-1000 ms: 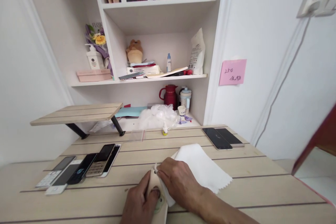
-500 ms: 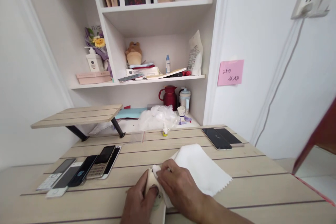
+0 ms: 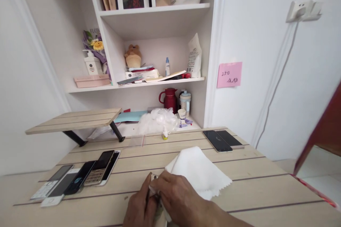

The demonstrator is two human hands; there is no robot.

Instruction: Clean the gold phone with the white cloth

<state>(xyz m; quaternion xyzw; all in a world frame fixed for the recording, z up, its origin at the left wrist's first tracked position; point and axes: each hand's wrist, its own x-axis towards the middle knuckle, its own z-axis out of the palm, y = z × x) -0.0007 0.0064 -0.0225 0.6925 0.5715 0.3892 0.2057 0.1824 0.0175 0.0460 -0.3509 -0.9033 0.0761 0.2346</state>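
At the bottom middle my left hand [image 3: 138, 207] is closed round a pale phone [image 3: 153, 178], of which only the top end shows between my hands. My right hand [image 3: 177, 198] presses a fold of the white cloth [image 3: 198, 170] against that phone, fingers closed on the cloth. The cloth spreads out on the wooden table [image 3: 266, 188] to the right of my hands.
A row of several phones [image 3: 80, 177] lies at the left of the table and two dark phones [image 3: 222, 139] at the back right. A small dropper bottle [image 3: 165, 134] and a crumpled plastic bag [image 3: 157, 120] sit behind. A wooden riser [image 3: 74, 120] stands at the back left below shelves.
My hands have slid toward the bottom edge with the phone, and the cloth fold now covers more of it. The camera tilted up slightly.
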